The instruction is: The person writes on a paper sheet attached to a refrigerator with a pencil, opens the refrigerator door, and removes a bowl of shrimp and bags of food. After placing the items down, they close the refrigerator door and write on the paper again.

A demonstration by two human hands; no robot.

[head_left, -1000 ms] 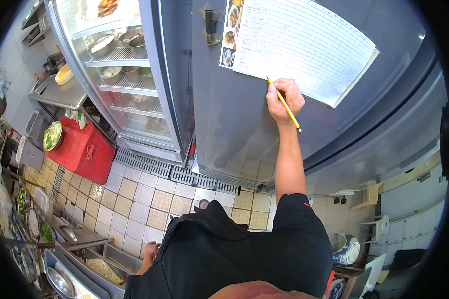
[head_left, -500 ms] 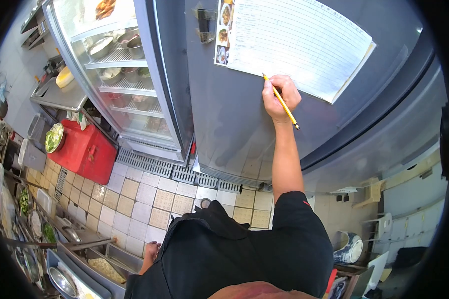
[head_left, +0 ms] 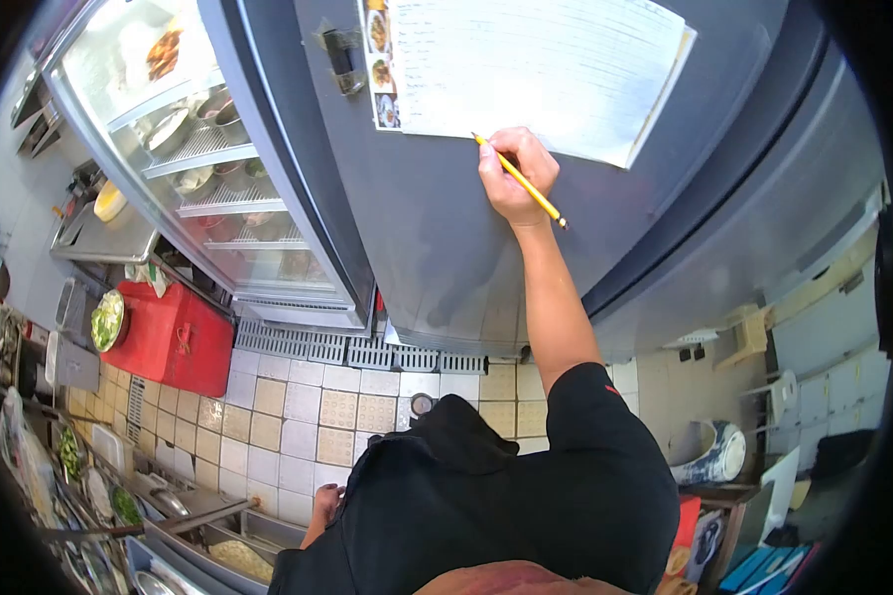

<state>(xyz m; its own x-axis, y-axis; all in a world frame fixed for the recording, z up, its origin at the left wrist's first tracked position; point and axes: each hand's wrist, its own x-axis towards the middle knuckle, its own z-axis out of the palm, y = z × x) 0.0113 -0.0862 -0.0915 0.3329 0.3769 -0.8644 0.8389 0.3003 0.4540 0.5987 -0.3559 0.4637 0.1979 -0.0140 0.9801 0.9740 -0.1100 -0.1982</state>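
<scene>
Pencil, yellow, slender, dark-tipped (head_left: 518, 179): held in the right hand (head_left: 533, 169), gripped between thumb and fingers, the remaining fingers curled in. The tip is pointed up and left, at the lower edge of the sheet; whether contact is made cannot be told. The opposite end is projected below and right of the hand.

Sheet, white paper, ruled with fine lines and partly filled with writing (head_left: 536, 74): placed just above the right hand, flat against a glossy dark-grey cabinet front (head_left: 437, 238). Well apart from the left hand.

Strip of small printed food pictures (head_left: 383, 71): set along the sheet's left edge.

Black oblong object, fixed with tape (head_left: 343, 61): mounted left of the strip.

Left hand (head_left: 327, 504): lowered beside the black short-sleeved shirt (head_left: 486, 506), partly covered by it; whether anything is held, or how far the fingers are closed, cannot be told.

Refrigerator, glass-doored, stocked with metal pans (head_left: 220, 178): stationed left of the cabinet front.
</scene>
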